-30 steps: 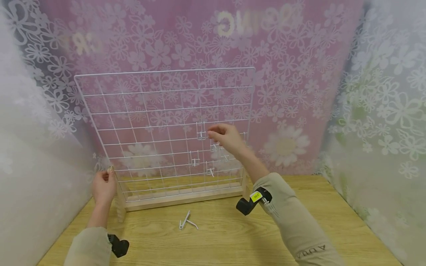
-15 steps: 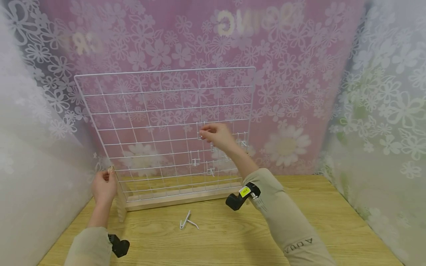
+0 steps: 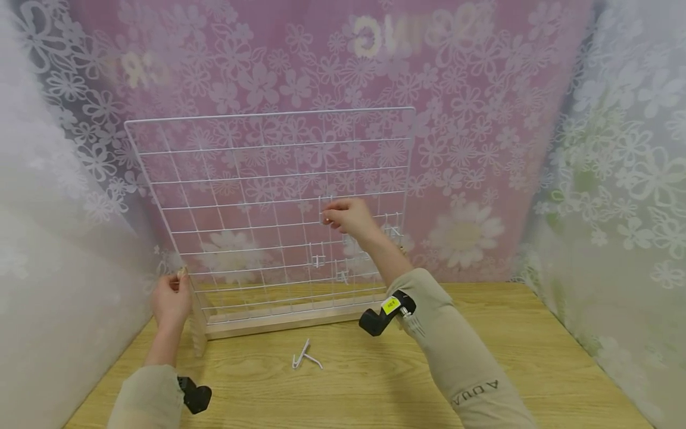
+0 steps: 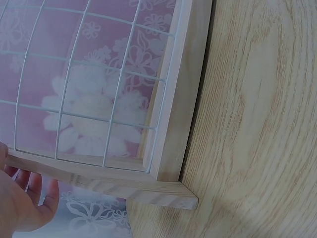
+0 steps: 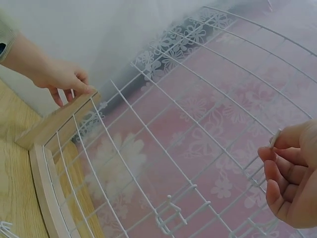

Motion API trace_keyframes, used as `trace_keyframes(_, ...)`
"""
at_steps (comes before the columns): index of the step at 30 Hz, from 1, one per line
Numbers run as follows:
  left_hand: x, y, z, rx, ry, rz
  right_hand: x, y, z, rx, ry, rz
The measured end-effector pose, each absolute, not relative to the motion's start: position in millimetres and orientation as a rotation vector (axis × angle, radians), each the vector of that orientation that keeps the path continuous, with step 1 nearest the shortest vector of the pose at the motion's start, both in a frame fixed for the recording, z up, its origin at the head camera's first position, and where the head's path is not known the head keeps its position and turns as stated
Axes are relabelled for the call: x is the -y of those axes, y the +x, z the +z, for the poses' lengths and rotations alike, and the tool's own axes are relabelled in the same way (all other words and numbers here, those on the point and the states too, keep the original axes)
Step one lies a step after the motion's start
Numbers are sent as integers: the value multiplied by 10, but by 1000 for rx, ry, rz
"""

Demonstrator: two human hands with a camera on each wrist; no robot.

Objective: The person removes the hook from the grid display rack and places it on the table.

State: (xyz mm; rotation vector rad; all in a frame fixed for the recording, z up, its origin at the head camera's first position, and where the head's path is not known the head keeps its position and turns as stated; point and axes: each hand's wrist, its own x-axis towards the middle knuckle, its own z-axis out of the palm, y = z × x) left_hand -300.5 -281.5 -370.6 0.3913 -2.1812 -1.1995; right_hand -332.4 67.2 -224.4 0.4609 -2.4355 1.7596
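A white wire grid panel (image 3: 270, 114) stands upright in a wooden stand (image 3: 295, 322). My left hand (image 3: 172, 298) holds the top of the stand's left post, fingertips against the wood in the right wrist view. At mid-height on the grid's right half, my right hand (image 3: 351, 221) pinches the tip of a white wire hook (image 5: 276, 137) between thumb and forefinger; most of that hook is hidden behind the fingers. More white hooks hang lower on the grid, among them one hook (image 3: 318, 261) left of the forearm. A loose white hook (image 3: 303, 356) lies on the table.
The stand rests on a wood-grain table (image 3: 257, 387). Close behind the grid hangs a pink flowered curtain (image 3: 461, 149), with pale curtains at both sides. Each sleeve carries a black wrist camera, such as the right wrist camera (image 3: 377, 322).
My right hand has moved a little left, from beside the hook onto its tip, and now pinches it. My left hand stays on the post. The head view has shifted slightly.
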Motion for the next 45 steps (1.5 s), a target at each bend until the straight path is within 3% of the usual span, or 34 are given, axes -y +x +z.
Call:
trace_keyframes(26,2793,-2983,-3667,2152,393,-1219,-925,-3154,-2180,2419,626,1790)
trace_keyframes(45,2806,-2984,-3668,2198,401,-1241,-1343,-2893,-2572,2574,778,1601)
